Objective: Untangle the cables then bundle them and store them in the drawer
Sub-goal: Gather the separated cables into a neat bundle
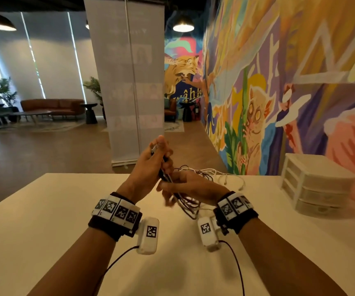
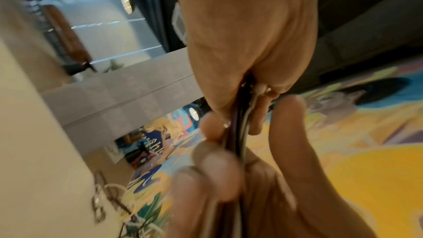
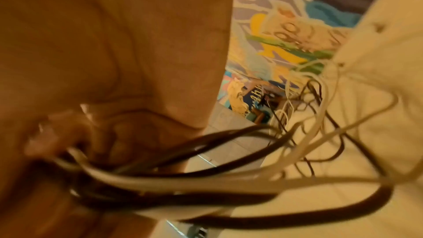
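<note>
— Black and white cables (image 1: 195, 178) remain tangled on our counter (image 1: 65, 201), right?

— Yes. Our left hand (image 1: 148, 165) pinches several strands, our right hand (image 1: 185, 186) clasps them lower down. Bundling isn't done; we judge the drawer unit (image 1: 315, 184) shut, untouched.

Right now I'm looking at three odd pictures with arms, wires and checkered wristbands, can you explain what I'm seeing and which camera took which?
These are a person's bare hands, not a machine. The wide picture comes from a camera on the head; the two blurry close-ups come from small cameras strapped at each wrist, beside the checkered marker bands. The left hand is raised and grips a gathered bunch of dark and white cables. The right hand holds the same bunch lower down. The rest of the cables still lies as a loose tangle on the white table. At the table's right end stands a small white drawer unit, drawers closed.
</note>
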### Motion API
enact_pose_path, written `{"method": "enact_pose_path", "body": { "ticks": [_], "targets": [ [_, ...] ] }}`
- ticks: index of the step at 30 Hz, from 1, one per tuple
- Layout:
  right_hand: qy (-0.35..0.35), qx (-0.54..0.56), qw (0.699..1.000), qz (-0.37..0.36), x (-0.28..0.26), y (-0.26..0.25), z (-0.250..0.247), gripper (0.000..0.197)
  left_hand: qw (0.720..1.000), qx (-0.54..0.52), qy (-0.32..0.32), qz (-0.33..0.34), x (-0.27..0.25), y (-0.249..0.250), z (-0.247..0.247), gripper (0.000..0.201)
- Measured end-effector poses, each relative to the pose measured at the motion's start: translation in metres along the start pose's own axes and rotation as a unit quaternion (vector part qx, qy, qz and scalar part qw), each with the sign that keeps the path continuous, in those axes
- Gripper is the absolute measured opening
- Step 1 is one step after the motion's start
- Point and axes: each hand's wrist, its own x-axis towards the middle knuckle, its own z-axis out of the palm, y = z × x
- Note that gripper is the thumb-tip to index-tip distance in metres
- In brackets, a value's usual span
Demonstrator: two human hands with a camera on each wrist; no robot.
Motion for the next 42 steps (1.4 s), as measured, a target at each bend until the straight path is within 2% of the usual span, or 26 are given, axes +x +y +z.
{"method": "enact_pose_path", "body": {
  "ticks": [3, 6, 9, 14, 16, 18, 21, 23, 25, 30, 34, 38, 42],
  "targets": [
    [0.039, 0.046, 0.998, -0.001, -0.003, 0.011, -0.003, 0.034, 0.997, -0.053, 0.018, -0.047, 0.000, -0.020, 0.000, 0.046],
    [0.092, -0.053, 0.994, 0.012, -0.002, 0.022, -0.004, 0.052, 0.991, -0.098, 0.037, -0.086, 0.000, -0.046, 0.003, 0.050],
    [0.109, -0.112, 0.987, 0.030, -0.011, 0.033, -0.011, 0.055, 0.986, -0.116, 0.080, -0.091, 0.000, -0.070, 0.002, 0.046],
    [0.097, 0.070, 0.984, 0.132, -0.029, 0.063, -0.007, 0.047, 0.975, -0.148, 0.084, -0.141, -0.004, -0.097, -0.003, 0.041],
    [0.095, 0.151, 0.971, 0.157, -0.027, 0.076, -0.001, 0.046, 0.973, -0.121, 0.079, -0.181, -0.004, -0.109, -0.003, 0.048],
    [0.087, 0.198, 0.962, 0.166, -0.024, 0.085, 0.002, 0.047, 0.973, -0.040, 0.071, -0.216, -0.003, -0.118, -0.008, 0.064],
    [0.068, 0.196, 0.961, 0.181, -0.020, 0.090, 0.004, 0.053, 0.964, 0.058, 0.034, -0.256, 0.002, -0.125, -0.025, 0.089],
    [0.069, 0.180, 0.962, 0.192, -0.018, 0.092, 0.007, 0.057, 0.959, 0.061, 0.018, -0.278, 0.003, -0.129, -0.037, 0.086],
    [0.086, 0.168, 0.963, 0.191, -0.015, 0.096, 0.010, 0.059, 0.954, 0.063, 0.020, -0.291, 0.001, -0.132, -0.043, 0.073],
    [0.155, 0.125, 0.966, 0.164, -0.008, 0.101, 0.015, 0.056, 0.948, 0.075, 0.101, -0.292, -0.005, -0.134, -0.040, 0.046],
    [0.171, 0.116, 0.968, 0.143, -0.011, 0.101, 0.018, 0.048, 0.955, 0.078, 0.079, -0.274, -0.006, -0.138, -0.037, 0.048],
    [0.235, 0.073, 0.959, 0.139, -0.017, 0.101, 0.025, 0.046, 0.958, 0.080, 0.066, -0.268, -0.013, -0.137, -0.032, 0.049],
    [0.296, 0.042, 0.950, 0.088, -0.019, 0.101, 0.028, 0.035, 0.964, 0.092, 0.071, -0.239, -0.019, -0.137, -0.029, 0.056]
  ]
}}
